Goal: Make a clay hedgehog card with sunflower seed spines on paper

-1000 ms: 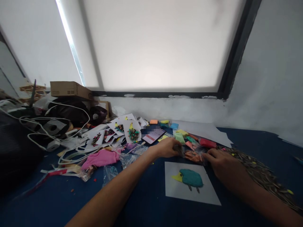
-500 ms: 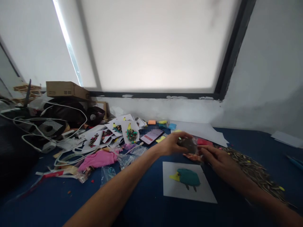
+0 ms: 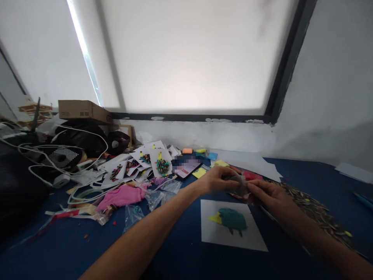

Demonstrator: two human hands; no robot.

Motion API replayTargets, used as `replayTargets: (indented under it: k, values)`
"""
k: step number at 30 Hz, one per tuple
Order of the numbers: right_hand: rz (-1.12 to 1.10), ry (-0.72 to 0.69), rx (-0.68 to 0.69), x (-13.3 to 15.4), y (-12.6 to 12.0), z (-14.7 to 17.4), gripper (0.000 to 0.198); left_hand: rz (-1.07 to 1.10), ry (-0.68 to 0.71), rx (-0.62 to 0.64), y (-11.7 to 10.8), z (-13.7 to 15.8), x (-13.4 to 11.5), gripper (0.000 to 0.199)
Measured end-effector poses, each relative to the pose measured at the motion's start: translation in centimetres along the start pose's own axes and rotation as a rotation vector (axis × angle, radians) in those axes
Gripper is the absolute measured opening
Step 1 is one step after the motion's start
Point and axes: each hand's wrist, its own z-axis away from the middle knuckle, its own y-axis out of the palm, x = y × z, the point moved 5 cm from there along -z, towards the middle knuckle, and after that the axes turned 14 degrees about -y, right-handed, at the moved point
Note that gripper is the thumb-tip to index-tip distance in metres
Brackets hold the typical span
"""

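Between my two hands is a small clear plastic bag (image 3: 241, 187) with something dark in it, blurred by motion. My left hand (image 3: 215, 179) is closed on the bag's left side, and my right hand (image 3: 266, 193) pinches its right end. Just below them lies a white card (image 3: 210, 233) bearing a clay animal (image 3: 232, 219) with a teal body, a yellow pointed head and two dark legs. Orange and red packets lie partly hidden behind my fingers, among them a red one (image 3: 252, 175).
Striped sunflower seeds (image 3: 309, 206) spread along the right. Behind my left forearm are a phone (image 3: 189, 168), finished animal cards (image 3: 162, 163), a pink clay packet (image 3: 122, 195) and tangled white cables (image 3: 78, 194). Small clay packs (image 3: 188, 150) and white paper (image 3: 244, 160) lie near the wall.
My hands have come slightly closer together around the plastic bag, and the left fingers have shifted along it. The card with the clay animal has stayed in place.
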Motion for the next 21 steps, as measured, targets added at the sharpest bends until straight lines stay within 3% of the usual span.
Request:
replayTargets:
  k: [5,8,15,21]
  values:
    - [-0.067,0.002,0.004,0.1,0.3,-0.1,0.027,0.065,-0.006,0.037,0.1,0.1,0.1,0.015]
    - [0.015,-0.014,-0.027,0.5,0.0,0.0,0.027,0.105,0.012,0.076,0.2,0.0,0.4,0.016]
    - [0.274,-0.156,-0.058,1.4,-0.2,0.7,0.022,0.169,-0.088,0.082,0.3,-0.4,1.4,0.031]
    - [0.255,-0.138,-0.04,1.2,-0.1,0.5,0.023,0.204,-0.111,0.071,0.3,-0.1,1.0,0.031]
